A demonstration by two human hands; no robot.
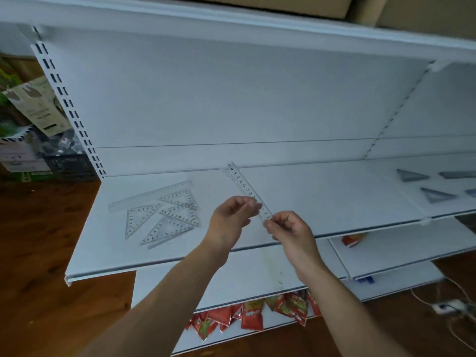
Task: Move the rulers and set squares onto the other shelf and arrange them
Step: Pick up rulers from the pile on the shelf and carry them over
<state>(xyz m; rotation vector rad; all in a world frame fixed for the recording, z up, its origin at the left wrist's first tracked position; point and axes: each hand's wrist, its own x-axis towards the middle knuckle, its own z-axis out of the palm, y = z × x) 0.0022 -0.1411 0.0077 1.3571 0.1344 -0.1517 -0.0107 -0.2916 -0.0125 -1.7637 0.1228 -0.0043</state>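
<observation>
A short clear ruler (239, 182) with black numbers is held up over the white shelf (322, 197). My right hand (291, 231) pinches its near end. My left hand (231, 217) has its fingertips on the ruler a little further up. On the left part of the same shelf lies a long clear ruler (150, 195) and several clear set squares (164, 217), overlapping each other. On the neighbouring shelf to the right lie dark set squares (412, 175), one of them (438, 195) nearer the front.
Red snack packets (252, 318) hang on the lower shelf under my arms. Cables and a power strip (448, 306) lie on the wooden floor at the right. Boxes and a dark crate (69, 164) stand left of the shelf upright.
</observation>
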